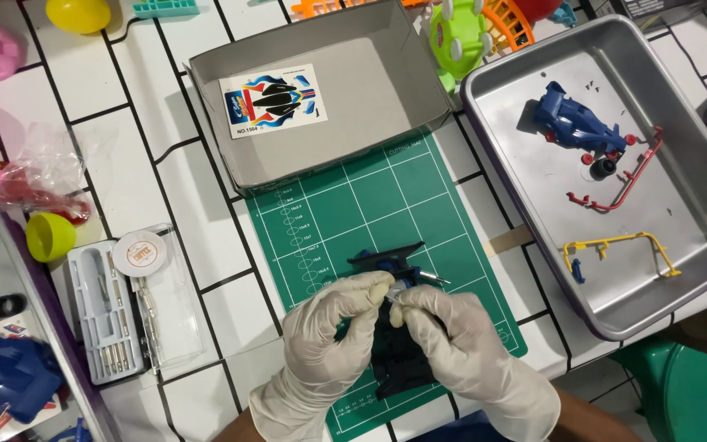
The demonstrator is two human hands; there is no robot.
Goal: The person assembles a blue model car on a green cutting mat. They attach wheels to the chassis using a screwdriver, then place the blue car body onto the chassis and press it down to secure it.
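At the lower centre of the frame, two white-gloved hands meet over a green cutting mat (386, 205). The left hand (329, 336) is curled, its fingertips pinched on a small blue and silver part at the top of a black toy car chassis (398, 352). The right hand (452, 336) is also closed, its fingers meeting the left hand's at the same spot and lying over the chassis. The chassis rests on the mat, mostly hidden beneath the hands, with a black wing-like piece (386, 255) jutting out just above the fingers.

Above the mat, a shallow grey cardboard box (370, 90) holds a sticker sheet (273, 101). At the right of the frame, a metal tray (697, 164) contains a blue toy car body (570, 123), a red plastic sprue (628, 184) and a yellow plastic sprue (615, 245). To the left of the hands lies a clear case of small screwdriver bits (112, 311), with a round white-labelled tin (138, 253) touching its upper edge. A yellow-green egg half (49, 236) sits farther left, near crumpled clear plastic (38, 176).
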